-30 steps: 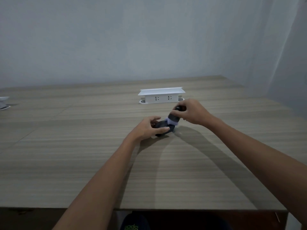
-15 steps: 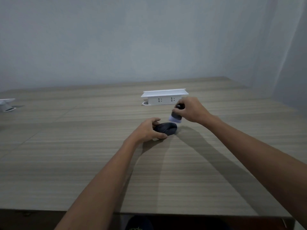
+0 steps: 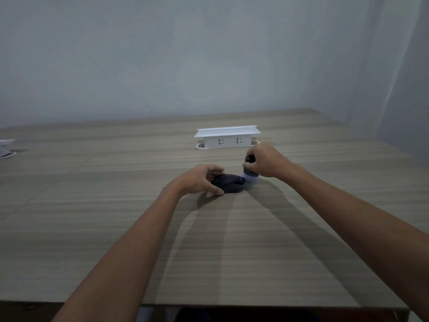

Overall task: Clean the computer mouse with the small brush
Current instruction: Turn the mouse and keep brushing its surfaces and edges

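Observation:
A dark computer mouse (image 3: 231,185) lies on the wooden table (image 3: 116,217), a little beyond its middle. My left hand (image 3: 197,181) grips the mouse from its left side, thumb near the front edge and fingers over the back. My right hand (image 3: 267,162) holds a small brush (image 3: 248,173) upright by its dark handle. The pale bristles point down and touch the right end of the mouse. Part of the handle is hidden inside my fingers.
A white pop-up socket box (image 3: 227,137) stands just behind my hands, close to the right hand. A white object (image 3: 6,148) sits at the far left edge. The table's near edge (image 3: 232,304) runs along the bottom, with a grey wall behind.
The brush lifted off the mouse half a second ago and has now come down against its right end. My left hand stays on the mouse.

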`<move>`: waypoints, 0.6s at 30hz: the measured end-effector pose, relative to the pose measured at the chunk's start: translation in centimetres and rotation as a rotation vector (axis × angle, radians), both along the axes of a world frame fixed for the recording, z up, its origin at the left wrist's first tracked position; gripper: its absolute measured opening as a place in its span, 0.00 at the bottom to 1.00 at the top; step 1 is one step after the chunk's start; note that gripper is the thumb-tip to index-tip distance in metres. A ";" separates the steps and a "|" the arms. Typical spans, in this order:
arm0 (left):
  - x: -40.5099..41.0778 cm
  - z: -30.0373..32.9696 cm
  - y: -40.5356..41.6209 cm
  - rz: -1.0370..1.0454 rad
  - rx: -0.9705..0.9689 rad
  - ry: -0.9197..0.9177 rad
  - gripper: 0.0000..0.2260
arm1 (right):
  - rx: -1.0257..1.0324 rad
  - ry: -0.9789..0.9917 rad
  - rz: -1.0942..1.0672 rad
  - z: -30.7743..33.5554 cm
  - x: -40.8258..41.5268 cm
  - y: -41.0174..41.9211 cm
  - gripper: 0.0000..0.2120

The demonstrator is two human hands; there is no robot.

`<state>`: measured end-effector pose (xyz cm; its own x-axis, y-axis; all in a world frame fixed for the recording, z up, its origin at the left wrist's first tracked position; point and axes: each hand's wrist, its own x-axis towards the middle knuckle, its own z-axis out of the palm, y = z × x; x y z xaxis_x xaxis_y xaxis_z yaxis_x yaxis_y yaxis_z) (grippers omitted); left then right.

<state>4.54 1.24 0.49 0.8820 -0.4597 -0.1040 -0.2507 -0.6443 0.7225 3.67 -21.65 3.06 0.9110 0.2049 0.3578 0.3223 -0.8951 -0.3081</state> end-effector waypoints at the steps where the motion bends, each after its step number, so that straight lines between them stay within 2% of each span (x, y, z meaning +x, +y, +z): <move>1: 0.2 0.2 0.1 -0.002 0.014 -0.013 0.37 | 0.015 -0.004 -0.007 -0.1 0.2 -0.2 0.12; 5: 0.6 0.5 0.7 0.002 0.017 -0.036 0.35 | 0.150 -0.052 -0.026 0.1 0.4 0.1 0.12; 15: 0.8 -0.5 0.8 0.200 0.055 -0.171 0.27 | 0.171 0.154 0.045 0.2 -0.4 0.5 0.13; 18: 0.5 -0.3 0.4 0.229 0.031 -0.194 0.21 | 0.235 0.243 0.077 0.6 -0.8 0.6 0.14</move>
